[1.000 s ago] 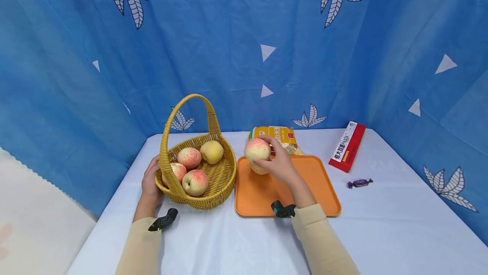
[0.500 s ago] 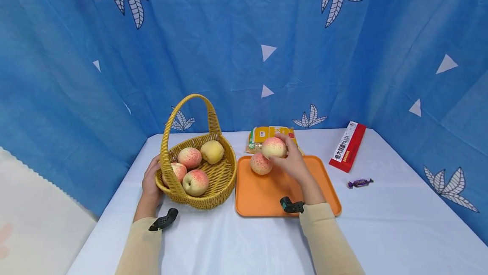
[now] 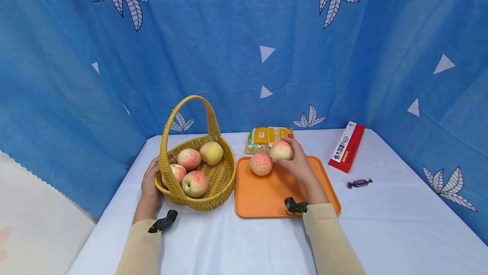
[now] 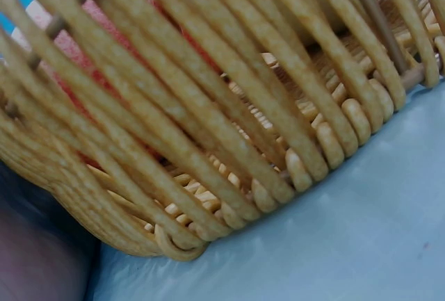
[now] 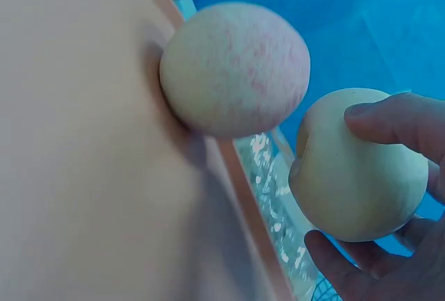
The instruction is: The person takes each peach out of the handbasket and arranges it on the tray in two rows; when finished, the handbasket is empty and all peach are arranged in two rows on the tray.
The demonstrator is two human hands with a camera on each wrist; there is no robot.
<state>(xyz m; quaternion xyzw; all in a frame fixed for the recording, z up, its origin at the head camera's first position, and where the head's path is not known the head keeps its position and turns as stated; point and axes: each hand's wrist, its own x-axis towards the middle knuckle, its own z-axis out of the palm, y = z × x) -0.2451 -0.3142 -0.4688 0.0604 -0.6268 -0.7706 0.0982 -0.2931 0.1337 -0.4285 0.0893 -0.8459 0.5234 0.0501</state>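
I have the right hand [image 3: 299, 164] gripping a peach [image 3: 280, 151] over the orange tray [image 3: 261, 196], a second peach [image 3: 261, 164] at its eight o'clock; left hand [image 3: 150, 181] touches the wicker basket [image 3: 213, 201], grip unclear to me

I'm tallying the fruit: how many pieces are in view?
6: a yellow fruit and three red-tinged fruits in the basket, a speckled fruit on the tray, another fruit in the right hand. More could be hidden.

Blue curtains [image 3: 228, 25] printed with pale leaves [image 3: 333, 10] and triangles [image 3: 265, 52] hang behind and beside a white-covered table [image 3: 385, 228].
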